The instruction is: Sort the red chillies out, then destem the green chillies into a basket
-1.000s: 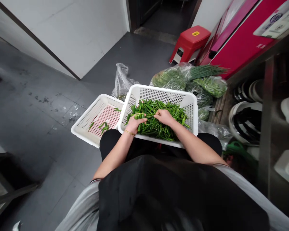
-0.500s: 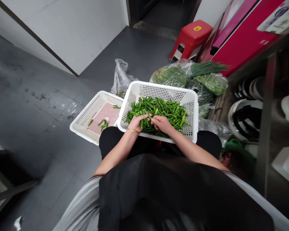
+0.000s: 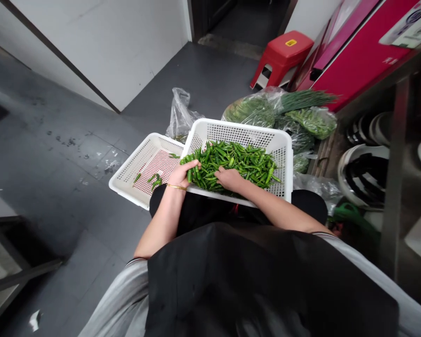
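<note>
Head view: left hand's grip (image 3: pixel 182 173) clamps slim green peppers (image 3: pixel 196 177); right hand's grip (image 3: pixel 229 179), closure unclear, apparently selects more, needing precise pinching.

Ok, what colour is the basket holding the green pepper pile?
The basket is white, clearest in the head view.

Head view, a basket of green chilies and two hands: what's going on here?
A white perforated basket of green chilies sits across a seated person's thighs. The left hand holds a bunch of chilies by the basket's left side. The right hand is down at the pile; its fingertips are too hidden to tell whether they pinch one. A second white basket, beside it on the left, contains a few loose chilies.
</note>
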`<state>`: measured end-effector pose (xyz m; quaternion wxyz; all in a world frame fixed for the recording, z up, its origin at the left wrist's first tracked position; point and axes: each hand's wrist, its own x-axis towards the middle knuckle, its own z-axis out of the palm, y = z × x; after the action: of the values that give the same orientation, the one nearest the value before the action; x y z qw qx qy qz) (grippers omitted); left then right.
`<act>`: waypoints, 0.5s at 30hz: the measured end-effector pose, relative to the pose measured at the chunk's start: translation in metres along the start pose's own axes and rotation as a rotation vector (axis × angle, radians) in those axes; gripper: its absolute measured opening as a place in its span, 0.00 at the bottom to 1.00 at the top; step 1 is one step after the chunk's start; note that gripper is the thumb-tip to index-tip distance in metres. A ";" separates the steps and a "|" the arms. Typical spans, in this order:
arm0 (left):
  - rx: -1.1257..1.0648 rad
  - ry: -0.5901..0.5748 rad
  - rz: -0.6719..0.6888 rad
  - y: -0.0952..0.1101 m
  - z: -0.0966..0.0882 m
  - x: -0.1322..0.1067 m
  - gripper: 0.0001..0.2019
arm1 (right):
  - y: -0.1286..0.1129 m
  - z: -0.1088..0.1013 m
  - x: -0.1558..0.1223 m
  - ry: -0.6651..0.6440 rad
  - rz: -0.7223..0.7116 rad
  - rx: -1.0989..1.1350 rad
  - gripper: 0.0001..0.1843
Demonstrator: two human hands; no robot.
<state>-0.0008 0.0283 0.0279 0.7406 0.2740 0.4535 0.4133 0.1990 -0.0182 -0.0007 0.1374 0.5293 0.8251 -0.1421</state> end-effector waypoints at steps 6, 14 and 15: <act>0.073 0.004 -0.038 -0.040 0.025 -0.009 0.15 | 0.046 0.010 -0.013 0.215 0.225 0.452 0.09; 0.057 0.128 -0.002 -0.085 0.055 0.014 0.23 | 0.021 0.024 -0.022 0.590 0.221 0.856 0.10; 0.080 0.119 0.008 -0.084 0.055 0.016 0.23 | 0.022 0.020 -0.023 0.593 0.170 0.809 0.10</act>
<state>0.0827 -0.0023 -0.0203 0.6991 0.2800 0.5120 0.4132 0.2293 -0.0361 -0.0122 -0.3076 0.6229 0.6615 -0.2824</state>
